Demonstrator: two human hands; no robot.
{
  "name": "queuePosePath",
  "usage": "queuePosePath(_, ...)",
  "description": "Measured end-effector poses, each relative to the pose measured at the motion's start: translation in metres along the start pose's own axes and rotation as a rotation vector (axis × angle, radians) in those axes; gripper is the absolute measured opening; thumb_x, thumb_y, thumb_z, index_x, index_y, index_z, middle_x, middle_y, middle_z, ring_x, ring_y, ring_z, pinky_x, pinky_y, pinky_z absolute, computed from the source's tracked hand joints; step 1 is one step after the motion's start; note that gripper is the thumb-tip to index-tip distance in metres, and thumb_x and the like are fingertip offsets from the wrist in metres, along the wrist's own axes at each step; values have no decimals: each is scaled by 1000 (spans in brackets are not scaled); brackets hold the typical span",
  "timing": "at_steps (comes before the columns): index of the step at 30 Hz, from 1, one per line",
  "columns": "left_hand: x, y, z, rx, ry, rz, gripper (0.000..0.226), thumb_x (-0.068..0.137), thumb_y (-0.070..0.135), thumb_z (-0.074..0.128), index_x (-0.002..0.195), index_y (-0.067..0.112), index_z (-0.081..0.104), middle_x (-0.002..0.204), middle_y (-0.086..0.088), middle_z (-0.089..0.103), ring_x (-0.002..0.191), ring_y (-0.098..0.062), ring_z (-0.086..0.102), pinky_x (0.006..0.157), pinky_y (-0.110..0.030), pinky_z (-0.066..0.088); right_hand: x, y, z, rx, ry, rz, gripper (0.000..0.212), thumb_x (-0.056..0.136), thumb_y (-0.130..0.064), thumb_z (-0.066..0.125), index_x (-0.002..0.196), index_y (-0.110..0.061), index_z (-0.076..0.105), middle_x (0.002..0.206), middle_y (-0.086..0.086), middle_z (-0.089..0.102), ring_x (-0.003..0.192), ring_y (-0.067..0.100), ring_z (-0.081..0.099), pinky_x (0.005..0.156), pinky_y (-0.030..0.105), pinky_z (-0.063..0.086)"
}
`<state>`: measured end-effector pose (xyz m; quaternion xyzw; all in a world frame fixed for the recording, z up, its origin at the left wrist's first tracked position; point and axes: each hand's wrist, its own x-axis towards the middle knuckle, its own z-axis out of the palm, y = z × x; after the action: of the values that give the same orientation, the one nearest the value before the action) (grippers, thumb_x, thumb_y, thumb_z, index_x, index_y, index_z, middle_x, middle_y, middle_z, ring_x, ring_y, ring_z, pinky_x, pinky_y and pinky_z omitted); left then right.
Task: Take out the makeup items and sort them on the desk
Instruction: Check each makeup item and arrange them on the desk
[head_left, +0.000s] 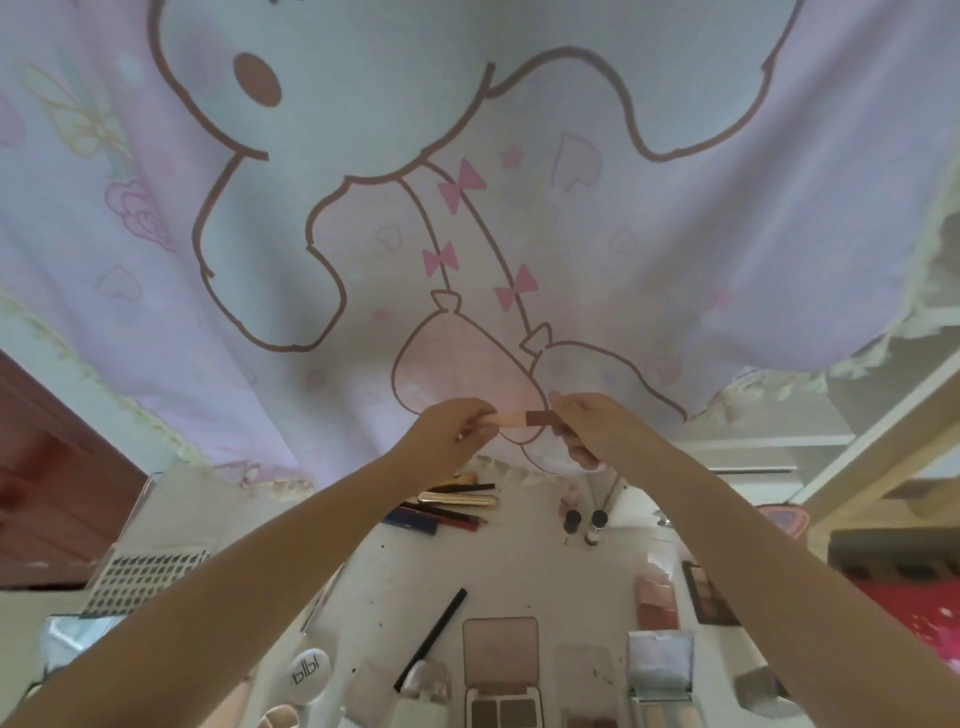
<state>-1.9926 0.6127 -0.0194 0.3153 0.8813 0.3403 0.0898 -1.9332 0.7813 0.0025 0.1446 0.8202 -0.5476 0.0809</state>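
Both hands are raised above the far end of the white desk (524, 566), holding one small tube between them. My left hand (457, 431) pinches the tube's peach end (511, 419). My right hand (576, 428) pinches its dark brown-red end (540, 417). On the desk lie sorted makeup items: several pencils and a gold tube (457, 501) at the back, two small dark-capped bottles (584, 522), a black pencil (431, 636), open palettes (501, 670) at the front, and a white round compact (310, 675).
A pink cartoon-print curtain (467, 208) hangs behind the desk and fills the upper view. A sticker sheet with dark shapes (140, 577) lies at the left. More palettes (709, 592) sit on the right, near a red surface (914, 603) and a wooden frame (893, 467).
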Motion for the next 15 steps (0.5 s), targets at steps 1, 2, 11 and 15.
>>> queuePosePath(1,-1,1,2,70,-9,24,12,96,20,44,100,15,54,71,15,43,62,2,41,59,-11,36,1,0,2,-16,35,11,43,98,-32,33,60,-14,39,48,-2,30,30,6,29,39,19,26)
queuePosePath(2,-4,1,5,123,-21,32,16,97,23,39,98,15,53,68,14,41,60,1,39,58,-11,35,2,0,4,-25,78,28,45,97,-37,31,58,-15,35,48,-1,30,29,6,29,40,20,26)
queuePosePath(11,-12,11,11,71,-113,-86,30,101,25,26,80,9,41,61,4,34,55,-7,34,53,-13,32,3,5,12,-99,312,-198,51,99,-21,33,48,-15,28,41,-7,28,39,7,28,41,14,25)
queuePosePath(15,-21,13,11,-507,-307,-281,40,100,29,27,63,14,35,51,5,29,40,-6,25,41,-13,27,-2,13,10,-203,370,-448,53,96,-16,37,45,-21,26,38,-10,24,35,3,42,39,10,30)
